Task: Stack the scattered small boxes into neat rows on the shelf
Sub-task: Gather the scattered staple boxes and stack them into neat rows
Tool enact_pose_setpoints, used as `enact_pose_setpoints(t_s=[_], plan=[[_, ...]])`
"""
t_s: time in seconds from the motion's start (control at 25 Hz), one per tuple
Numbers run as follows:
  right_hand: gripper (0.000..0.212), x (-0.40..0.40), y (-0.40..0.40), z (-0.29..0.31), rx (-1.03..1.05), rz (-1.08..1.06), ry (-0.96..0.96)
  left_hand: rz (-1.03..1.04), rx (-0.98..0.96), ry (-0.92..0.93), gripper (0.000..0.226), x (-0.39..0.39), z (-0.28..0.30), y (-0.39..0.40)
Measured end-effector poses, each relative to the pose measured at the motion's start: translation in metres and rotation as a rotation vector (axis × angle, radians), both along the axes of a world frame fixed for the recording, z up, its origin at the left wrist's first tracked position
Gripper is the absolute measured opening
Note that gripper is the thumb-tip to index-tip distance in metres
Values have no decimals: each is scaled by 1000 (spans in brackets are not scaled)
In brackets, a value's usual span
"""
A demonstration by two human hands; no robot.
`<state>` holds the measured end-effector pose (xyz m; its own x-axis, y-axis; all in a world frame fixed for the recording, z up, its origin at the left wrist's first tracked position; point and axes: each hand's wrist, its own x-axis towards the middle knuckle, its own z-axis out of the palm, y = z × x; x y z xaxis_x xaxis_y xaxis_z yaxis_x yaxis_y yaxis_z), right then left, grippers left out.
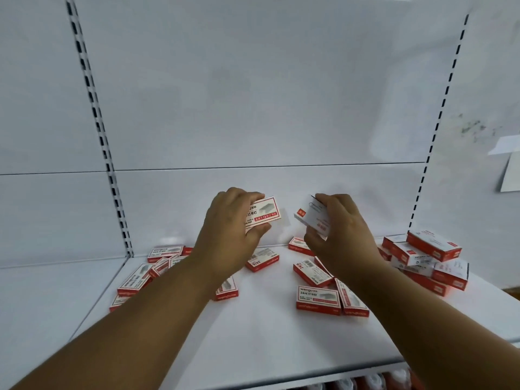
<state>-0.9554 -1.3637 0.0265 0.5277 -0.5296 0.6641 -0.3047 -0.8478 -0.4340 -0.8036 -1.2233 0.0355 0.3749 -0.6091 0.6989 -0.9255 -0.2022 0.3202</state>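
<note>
Both hands are raised above the white shelf (267, 327), each with one small red-and-white staple box. My left hand (228, 229) grips a box (266, 213) by its top and bottom edges, printed face toward me. My right hand (337, 223) holds a second box (311, 215), tilted, with its end pointing left. The two boxes are a little apart. Several more boxes lie scattered flat on the shelf: a group at the left (135, 278), some in the middle (318, 301), and a loose pile at the right (433, 246).
The white back panel (267, 108) rises behind the shelf, with slotted uprights at the left (112, 175) and right (422, 181). A neighbouring shelf bay (42, 299) lies to the left. Red items show below the front edge (380, 382). A white paper (510, 170) hangs at the far right.
</note>
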Motion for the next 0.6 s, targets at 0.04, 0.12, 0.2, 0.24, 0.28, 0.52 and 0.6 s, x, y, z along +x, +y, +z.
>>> enact_pose_setpoints(t_s=[0.04, 0.12, 0.2, 0.24, 0.28, 0.52, 0.6], plan=[[65, 3, 4, 0, -1, 3, -7, -10, -30, -3, 50, 3, 0, 7], [64, 9, 13, -1, 7, 3, 6, -2, -24, -29, 49, 8, 2, 17], [64, 13, 21, -1, 21, -1, 36, -6, -10, -50, 46, 10, 3, 26], [64, 12, 23, -1, 23, -16, 54, -14, 4, -47, 43, 10, 5, 29], [65, 9, 23, -1, 27, -40, 76, -21, 25, -43, 38, 9, 7, 29], [61, -41, -11, 9, 32, -278, 146, -110, 148, -66, 33, -11, 16, 0], [57, -57, -23, 11, 25, -314, 152, -146, 145, -71, 35, -20, 13, -17]])
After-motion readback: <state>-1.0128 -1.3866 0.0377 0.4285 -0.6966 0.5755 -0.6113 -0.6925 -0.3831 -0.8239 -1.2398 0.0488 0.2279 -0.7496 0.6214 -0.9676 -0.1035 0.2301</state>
